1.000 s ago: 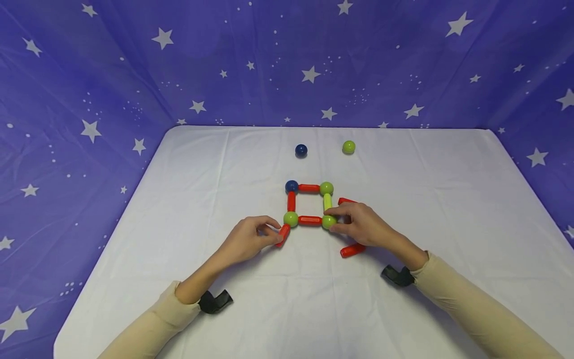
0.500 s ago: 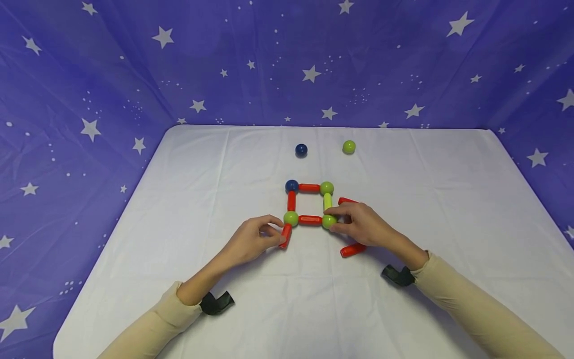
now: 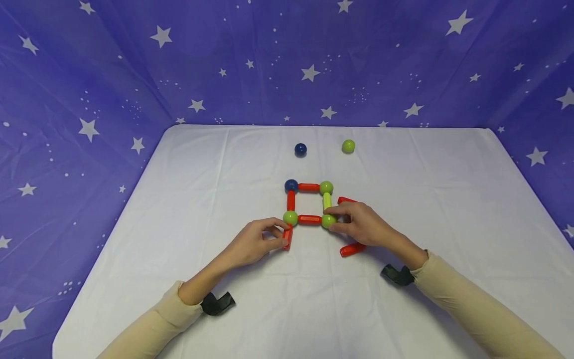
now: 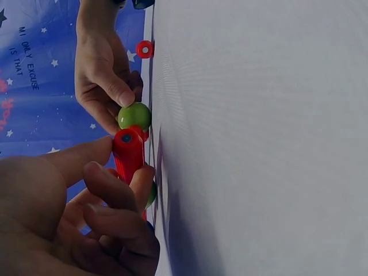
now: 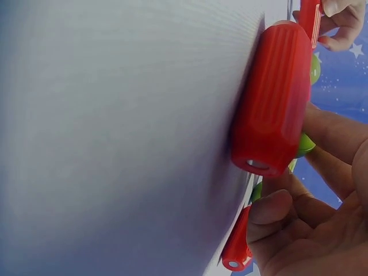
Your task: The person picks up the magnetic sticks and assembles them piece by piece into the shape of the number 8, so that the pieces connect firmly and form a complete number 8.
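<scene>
A square of magnetic sticks and balls lies on the white cloth. Its far left corner is a blue ball (image 3: 291, 186); the other corners are green, with three red sticks and one lime stick (image 3: 327, 200) as sides. My left hand (image 3: 255, 242) pinches another red magnetic stick (image 4: 129, 156) between thumb and fingers, one end right at the near left green ball (image 3: 290, 218). My right hand (image 3: 365, 224) holds the near right green ball (image 3: 329, 221) between thumb and fingers, which partly cover it.
A loose blue ball (image 3: 300, 149) and a loose green ball (image 3: 348, 146) lie farther back on the table (image 3: 215, 169). Close by my right hand are two loose red sticks, one nearer stick (image 3: 352, 250) and one farther stick (image 3: 347, 200), both partly hidden. A starry blue curtain (image 3: 287, 60) surrounds the table.
My left hand has swung the red stick's near end rightward, so it points more straight toward me from the green ball. My right hand stays in place on its ball.
</scene>
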A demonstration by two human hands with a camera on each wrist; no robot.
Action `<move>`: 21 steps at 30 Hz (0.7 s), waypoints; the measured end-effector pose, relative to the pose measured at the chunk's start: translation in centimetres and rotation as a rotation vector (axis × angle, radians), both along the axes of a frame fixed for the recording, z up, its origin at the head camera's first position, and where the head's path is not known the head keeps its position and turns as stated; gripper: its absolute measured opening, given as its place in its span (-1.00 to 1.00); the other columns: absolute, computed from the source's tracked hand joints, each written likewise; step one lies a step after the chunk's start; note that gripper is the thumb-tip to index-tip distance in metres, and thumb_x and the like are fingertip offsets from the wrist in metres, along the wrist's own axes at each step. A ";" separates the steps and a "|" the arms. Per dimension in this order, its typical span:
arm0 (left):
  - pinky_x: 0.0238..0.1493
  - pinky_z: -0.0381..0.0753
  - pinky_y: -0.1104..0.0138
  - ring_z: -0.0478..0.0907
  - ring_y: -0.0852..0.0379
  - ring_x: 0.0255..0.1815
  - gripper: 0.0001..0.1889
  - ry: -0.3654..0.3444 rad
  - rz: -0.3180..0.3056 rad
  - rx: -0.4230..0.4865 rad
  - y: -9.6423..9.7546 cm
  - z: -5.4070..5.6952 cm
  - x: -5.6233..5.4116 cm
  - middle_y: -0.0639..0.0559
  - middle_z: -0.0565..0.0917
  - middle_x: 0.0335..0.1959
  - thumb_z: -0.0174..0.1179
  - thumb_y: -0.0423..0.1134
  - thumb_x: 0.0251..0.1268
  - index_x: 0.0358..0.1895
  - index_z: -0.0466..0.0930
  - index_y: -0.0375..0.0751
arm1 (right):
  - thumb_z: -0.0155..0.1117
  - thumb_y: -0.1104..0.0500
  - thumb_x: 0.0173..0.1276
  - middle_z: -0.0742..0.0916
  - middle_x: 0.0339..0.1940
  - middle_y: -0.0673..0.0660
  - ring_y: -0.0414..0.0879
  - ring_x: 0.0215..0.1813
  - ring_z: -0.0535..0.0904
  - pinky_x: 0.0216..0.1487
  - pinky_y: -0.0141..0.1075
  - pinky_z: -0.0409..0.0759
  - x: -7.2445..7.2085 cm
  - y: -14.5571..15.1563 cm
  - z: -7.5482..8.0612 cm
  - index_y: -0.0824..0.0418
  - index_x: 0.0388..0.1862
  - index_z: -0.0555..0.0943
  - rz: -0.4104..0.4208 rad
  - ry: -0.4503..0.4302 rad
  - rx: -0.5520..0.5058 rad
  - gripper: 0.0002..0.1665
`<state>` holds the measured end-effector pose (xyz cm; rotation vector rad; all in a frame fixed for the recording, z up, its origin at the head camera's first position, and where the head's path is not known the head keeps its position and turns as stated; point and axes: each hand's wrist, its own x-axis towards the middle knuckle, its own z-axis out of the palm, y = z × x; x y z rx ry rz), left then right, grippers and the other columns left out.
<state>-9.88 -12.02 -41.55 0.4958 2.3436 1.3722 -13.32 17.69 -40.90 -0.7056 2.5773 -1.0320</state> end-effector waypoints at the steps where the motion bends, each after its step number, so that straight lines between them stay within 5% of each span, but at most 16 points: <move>1: -0.55 0.51 0.32 0.45 0.16 -0.66 -0.73 0.000 -0.002 0.001 0.0 0.0 0.0 0.06 0.69 -0.30 0.32 -0.27 0.29 0.04 0.64 -0.14 | 0.45 0.24 0.25 0.64 -0.31 -0.04 -0.11 -0.38 0.46 -0.43 -0.35 0.43 0.0 0.0 0.0 0.22 0.17 0.65 -0.003 -0.001 0.001 -0.53; 21: -0.55 0.52 0.33 0.42 0.19 -0.69 -0.74 -0.008 -0.022 0.003 0.5 -0.3 0.1 0.06 0.67 -0.28 0.29 -0.31 0.31 0.04 0.61 -0.11 | 0.45 0.24 0.25 0.66 -0.27 -0.04 -0.12 -0.36 0.46 -0.42 -0.35 0.43 0.1 0.0 0.0 0.22 0.17 0.65 -0.007 0.011 0.006 -0.52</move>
